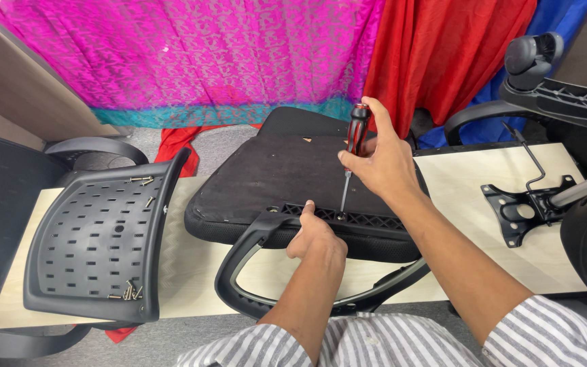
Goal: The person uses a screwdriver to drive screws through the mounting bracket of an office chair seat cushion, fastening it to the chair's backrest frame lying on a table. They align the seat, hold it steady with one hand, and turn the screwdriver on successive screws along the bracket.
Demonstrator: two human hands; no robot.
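The left hand [312, 234] sits at six o'clock, fingers curled tight on the black armrest [259, 258] at the seat's [273, 173] near edge. Just past it, the right hand [382, 163] wraps tight around a red screwdriver [356, 139], tip down. A black backrest [96, 245] with loose screws [127, 292] lies at nine o'clock, a metal bracket [528, 207] at three. Bare table [463, 173] shows between them.

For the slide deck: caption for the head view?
Right hand drives screwdriver into armrest bracket on upturned chair seat; left hand steadies it.

The single head-worn camera looked steeply down and forward from above the person's lap, at close range. The table [443, 177] filled mid-frame, forearms entered from the bottom edge, and draped cloth [191, 54] closed the top.
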